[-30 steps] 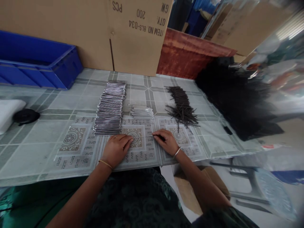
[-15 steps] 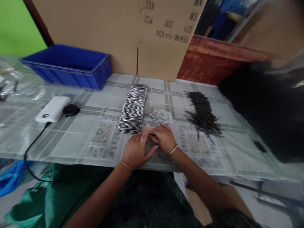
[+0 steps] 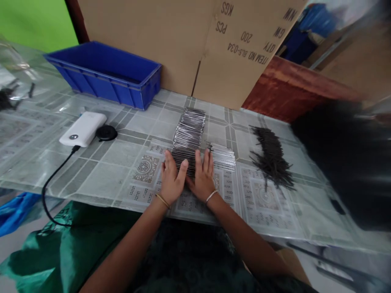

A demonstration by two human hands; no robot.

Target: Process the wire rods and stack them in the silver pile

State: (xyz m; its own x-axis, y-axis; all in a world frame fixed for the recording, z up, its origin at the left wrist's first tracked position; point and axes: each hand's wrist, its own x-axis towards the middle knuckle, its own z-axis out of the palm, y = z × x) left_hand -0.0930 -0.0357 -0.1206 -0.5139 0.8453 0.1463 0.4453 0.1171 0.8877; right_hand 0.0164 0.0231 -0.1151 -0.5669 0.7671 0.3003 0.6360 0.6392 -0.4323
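The hands, loosely outstretched, flank the near end of a long row of thin, glinting silver rods.

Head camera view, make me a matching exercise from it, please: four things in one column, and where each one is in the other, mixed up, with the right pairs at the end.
Things:
1. left hand
2. plastic bin
3. dark sticks
4. right hand

Places:
A. in a pile, to the right of the short row of metal rods
B. by the right edge of the long row of metal rods, at its near end
C. in front of the cardboard
D. by the left edge of the long row of metal rods, at its near end

Right pairs: 1-D, 2-C, 3-A, 4-B
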